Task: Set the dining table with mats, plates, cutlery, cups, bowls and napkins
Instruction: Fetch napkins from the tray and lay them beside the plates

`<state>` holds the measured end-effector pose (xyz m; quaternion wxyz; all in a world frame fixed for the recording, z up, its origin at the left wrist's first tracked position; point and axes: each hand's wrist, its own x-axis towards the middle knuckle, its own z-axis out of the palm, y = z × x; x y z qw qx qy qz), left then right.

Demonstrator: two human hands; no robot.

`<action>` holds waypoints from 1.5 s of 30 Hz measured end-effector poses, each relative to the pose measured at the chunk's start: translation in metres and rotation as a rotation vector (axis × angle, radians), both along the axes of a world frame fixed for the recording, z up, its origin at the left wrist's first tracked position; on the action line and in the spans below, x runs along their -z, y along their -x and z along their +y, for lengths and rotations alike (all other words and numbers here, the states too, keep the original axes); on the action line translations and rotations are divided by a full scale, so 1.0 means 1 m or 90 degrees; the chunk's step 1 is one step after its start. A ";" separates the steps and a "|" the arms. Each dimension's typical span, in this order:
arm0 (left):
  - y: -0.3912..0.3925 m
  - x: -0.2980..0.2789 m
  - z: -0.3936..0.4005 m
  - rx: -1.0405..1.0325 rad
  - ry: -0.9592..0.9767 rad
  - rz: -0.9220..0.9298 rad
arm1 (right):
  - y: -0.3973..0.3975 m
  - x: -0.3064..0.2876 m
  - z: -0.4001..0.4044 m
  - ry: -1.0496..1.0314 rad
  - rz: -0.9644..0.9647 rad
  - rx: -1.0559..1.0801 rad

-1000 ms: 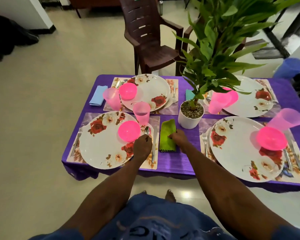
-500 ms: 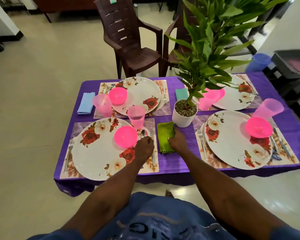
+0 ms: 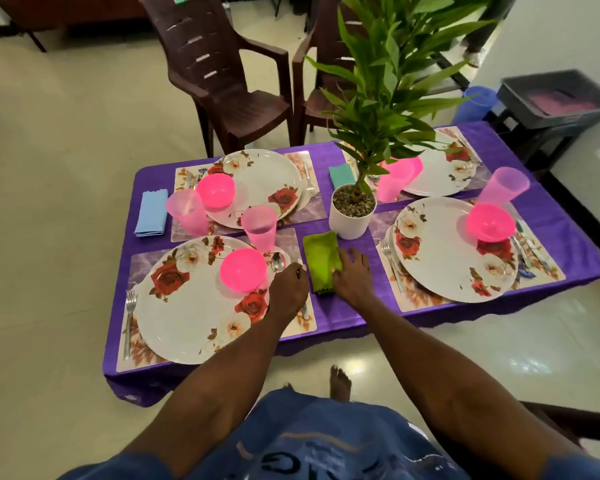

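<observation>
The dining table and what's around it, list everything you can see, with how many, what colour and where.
plates: four, white with red roses, one on each mat
mats: four, floral, on the purple tablecloth
bowls: four, bright pink, one on each plate
cups: four, translucent pink, beside the plates
napkins: green napkin at centre front, blue napkin at far left, teal napkin behind the pot
cutlery: fork left of the near plate, spoon on its right; more by the other plates
potted plant: one, green in a white pot, table centre
chairs: two, dark brown, beyond the table
left hand: pinches cutlery by the spoon
right hand: rests on the green napkin
</observation>
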<state>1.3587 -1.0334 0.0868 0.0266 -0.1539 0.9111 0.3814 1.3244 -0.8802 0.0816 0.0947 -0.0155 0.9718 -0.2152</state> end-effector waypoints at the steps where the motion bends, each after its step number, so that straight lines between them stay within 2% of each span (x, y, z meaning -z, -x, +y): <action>1: 0.000 -0.001 0.005 0.010 0.004 0.011 | -0.005 -0.001 0.004 0.018 0.025 0.018; 10: 0.001 -0.012 0.080 0.133 0.061 0.044 | -0.038 -0.004 0.066 0.054 0.098 0.130; 15: 0.005 -0.013 0.152 0.219 0.091 0.045 | -0.046 -0.009 0.129 0.081 0.104 0.213; 24: 0.011 -0.019 0.389 0.392 0.018 0.078 | -0.073 -0.008 0.338 0.110 0.083 0.459; 30: 0.008 -0.018 0.498 0.444 -0.014 0.105 | -0.094 -0.005 0.446 0.092 0.066 0.556; 38: 0.071 -0.005 0.608 0.475 0.004 0.113 | -0.054 0.001 0.552 0.100 0.053 0.633; 45: 0.145 0.004 0.688 0.447 -0.010 0.029 | 0.017 0.003 0.635 0.049 0.032 0.608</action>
